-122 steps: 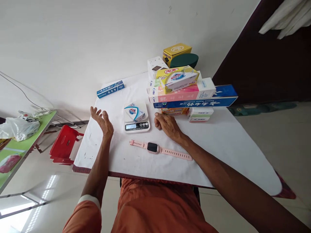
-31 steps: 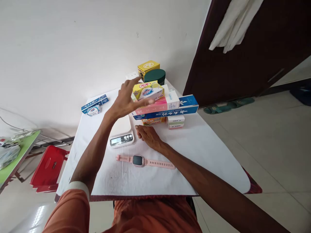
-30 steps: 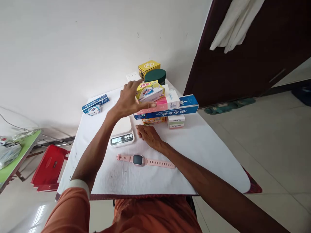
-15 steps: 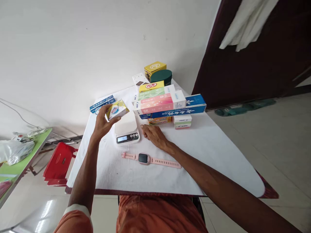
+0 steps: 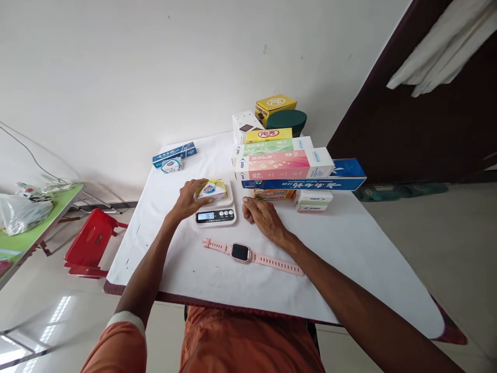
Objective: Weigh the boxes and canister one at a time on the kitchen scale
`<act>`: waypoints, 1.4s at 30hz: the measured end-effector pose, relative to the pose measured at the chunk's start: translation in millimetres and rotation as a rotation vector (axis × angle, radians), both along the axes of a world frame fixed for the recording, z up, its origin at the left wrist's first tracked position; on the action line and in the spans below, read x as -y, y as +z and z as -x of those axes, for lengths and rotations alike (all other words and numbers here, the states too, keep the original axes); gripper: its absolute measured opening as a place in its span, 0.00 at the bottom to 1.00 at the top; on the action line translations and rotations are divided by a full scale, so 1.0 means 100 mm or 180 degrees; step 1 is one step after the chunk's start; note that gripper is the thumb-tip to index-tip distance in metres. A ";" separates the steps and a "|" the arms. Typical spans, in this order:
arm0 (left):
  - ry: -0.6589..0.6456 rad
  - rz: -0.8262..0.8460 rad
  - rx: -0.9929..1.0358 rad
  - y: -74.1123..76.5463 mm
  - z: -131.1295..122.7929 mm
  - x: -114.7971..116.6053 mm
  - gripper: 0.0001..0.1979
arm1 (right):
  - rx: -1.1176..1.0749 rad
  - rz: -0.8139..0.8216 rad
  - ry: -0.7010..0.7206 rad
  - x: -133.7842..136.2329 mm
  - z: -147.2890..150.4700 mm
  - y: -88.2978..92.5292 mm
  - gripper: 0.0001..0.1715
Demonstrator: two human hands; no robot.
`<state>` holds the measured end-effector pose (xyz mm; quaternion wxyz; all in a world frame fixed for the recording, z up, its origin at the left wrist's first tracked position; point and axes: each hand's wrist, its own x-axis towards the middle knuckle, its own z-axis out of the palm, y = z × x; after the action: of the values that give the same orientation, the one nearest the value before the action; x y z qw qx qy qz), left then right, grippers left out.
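A small yellow soap box [image 5: 212,189] lies on the white kitchen scale [image 5: 216,216], whose display is lit. My left hand [image 5: 189,199] is wrapped round the box's left side, thumb on top. Just right of the scale, my right hand [image 5: 260,217] rests on the white table [image 5: 341,248] with its fingers loosely curled and nothing in them. A pink smartwatch [image 5: 248,254] lies flat in front of the scale.
A stack of toothpaste and soap boxes [image 5: 287,166] stands behind my right hand, with a yellow box [image 5: 275,105] and a green round tin [image 5: 286,121] further back. A blue box [image 5: 174,154] and small soap box [image 5: 171,165] lie far left. A red stool [image 5: 91,243] stands beside the table.
My left hand took the yellow soap box off the stack, carried it left and down, and now has it on the scale. The right hand stayed put.
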<state>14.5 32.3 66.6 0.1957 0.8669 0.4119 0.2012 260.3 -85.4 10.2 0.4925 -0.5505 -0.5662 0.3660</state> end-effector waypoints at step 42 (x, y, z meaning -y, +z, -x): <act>0.0967 -0.0267 -0.0952 0.10 -0.11 -1.64 0.25 | -0.0059 -0.0020 -0.0014 0.02 -0.02 0.02 0.40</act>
<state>25.3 196.5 77.1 0.0636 0.8225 0.5535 0.1144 261.8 -87.0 12.6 0.5002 -0.5467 -0.5615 0.3683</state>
